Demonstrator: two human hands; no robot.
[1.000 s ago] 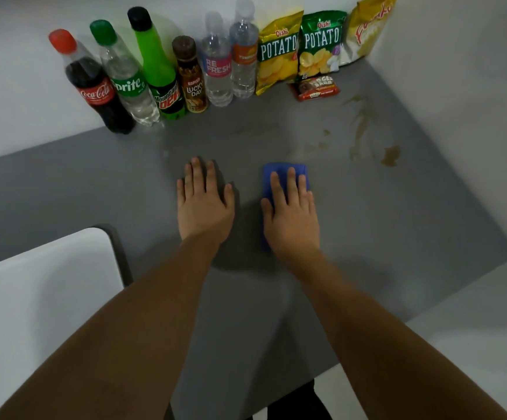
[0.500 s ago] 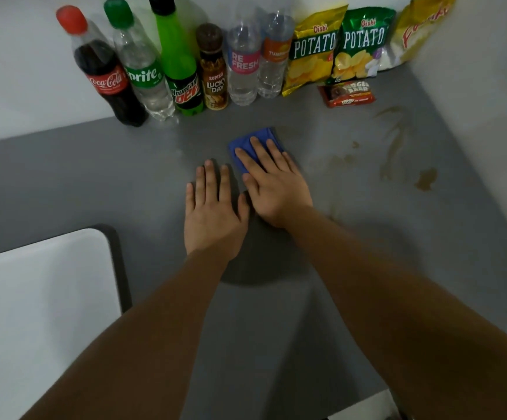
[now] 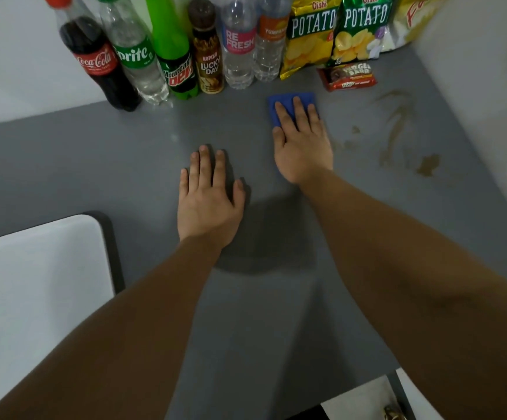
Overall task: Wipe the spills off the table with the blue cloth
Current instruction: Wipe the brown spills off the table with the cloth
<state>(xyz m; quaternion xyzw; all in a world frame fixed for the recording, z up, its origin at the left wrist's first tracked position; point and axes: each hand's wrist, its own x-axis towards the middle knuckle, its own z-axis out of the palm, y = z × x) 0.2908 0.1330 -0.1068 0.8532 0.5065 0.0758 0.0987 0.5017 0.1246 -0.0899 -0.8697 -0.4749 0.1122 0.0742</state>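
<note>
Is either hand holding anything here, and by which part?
The right hand presses the blue cloth flat on the table, fingers over its near half; no pinch. The left hand lies flat, holding nothing.

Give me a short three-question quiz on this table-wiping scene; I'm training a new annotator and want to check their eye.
1. Which hand presses on the blue cloth?
2. True or false: the brown spills are already wiped away.
3. Which item lies nearest the cloth: A) Coca-Cola bottle, B) chocolate bar wrapper, C) Sprite bottle?

Key
1. The right hand; the left hand lies flat on the grey table.
2. False; they still show to the right of the cloth.
3. B.
</note>
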